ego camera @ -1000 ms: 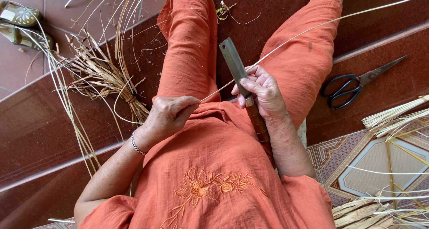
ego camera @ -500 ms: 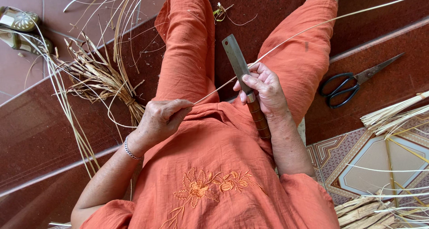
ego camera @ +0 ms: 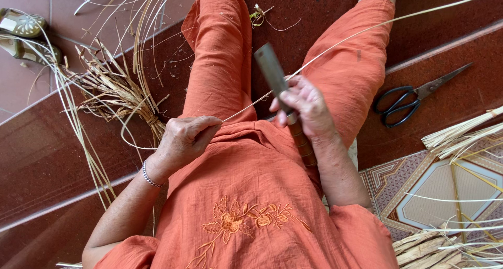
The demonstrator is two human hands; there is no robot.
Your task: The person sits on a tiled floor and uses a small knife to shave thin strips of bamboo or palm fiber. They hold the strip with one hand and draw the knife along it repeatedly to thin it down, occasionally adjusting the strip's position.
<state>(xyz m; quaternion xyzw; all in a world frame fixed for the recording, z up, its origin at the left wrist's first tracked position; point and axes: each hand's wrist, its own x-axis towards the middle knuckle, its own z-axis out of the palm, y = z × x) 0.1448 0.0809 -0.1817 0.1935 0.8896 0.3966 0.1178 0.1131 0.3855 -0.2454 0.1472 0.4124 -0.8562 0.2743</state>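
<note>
Head view, ordered from largest item to smallest. Person in orange clothing sits on a dark red floor (ego camera: 63,159), legs extended away from the camera.

Left hand (ego camera: 183,140): closed in a pinch on the near end of a long pale strip (ego camera: 367,30), which runs taut from the fingertips up and to the right, past the blade and out of frame. Compared with one second ago, this hand sits slightly lower and further left, so more strip length lies between hand and blade. Judgement: the strip is being drawn along the blade edge, a scraping or thinning pass in progress.

Right hand (ego camera: 306,106): clamped around the handle of a flat-bladed knife (ego camera: 271,70), thumb pressing the strip against the blade. Blade angle and position are nearly unchanged across the three frames; it acts as the fixed tool.

Surroundings: bundle of dry fibre waste (ego camera: 112,93) lies left of the left leg; black scissors (ego camera: 403,101) lie on the floor, right of the right leg; pale stalks (ego camera: 461,135) rest on patterned tile (ego camera: 435,195) at lower right.
</note>
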